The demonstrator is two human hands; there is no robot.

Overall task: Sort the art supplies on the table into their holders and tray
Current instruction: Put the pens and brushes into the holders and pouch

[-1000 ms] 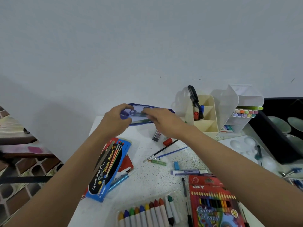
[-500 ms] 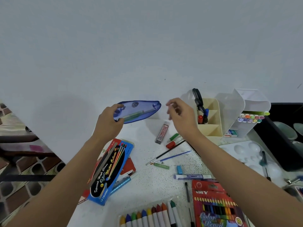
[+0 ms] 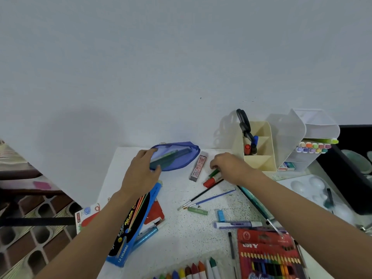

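So the blue pouch (image 3: 179, 158) was up in the air a second ago, and now it's down at the back of the tabletop (image 3: 181, 228). The left hand (image 3: 141, 176) still pinches its end. The right hand (image 3: 231, 168) let go and dropped onto the green marker (image 3: 213, 173), fingers curled over it, though I can't tell if it's actually gripped. I'd guess the marker goes in the cream holder (image 3: 261, 162) next.
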